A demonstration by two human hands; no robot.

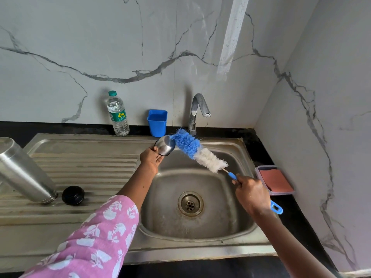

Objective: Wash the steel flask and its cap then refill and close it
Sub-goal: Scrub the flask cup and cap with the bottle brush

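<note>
While the steel cap (165, 145) is held over the far left corner of the sink basin (220, 199), it is pinched at its near rim by the fingers and thumb of the left hand (151, 159), with its rounded steel side turned towards the camera. The blue tip of the bottle brush (197, 152) is pressed against the right side of the cap, and the brush slants down to the right across the basin. Its blue handle is clenched in the right hand (252, 192), and the handle's loop end is seen sticking out on the near side of that hand.

Well apart from both hands, the steel flask (22, 171) is set on the drainboard (90, 163) at the left, narrow end down and body leaning up to the left edge of view. A black stopper (72, 195) is placed just beside that narrow end.

Behind the cap the room is tight: a blue tub (157, 122) and the tap (197, 111) are stood just beyond it at the far rim, with a water bottle (118, 115) further left. At the right rim a tray (277, 180) holding a reddish pad is wedged near the side wall (321, 137). Open room is left over the basin below the brush.
</note>
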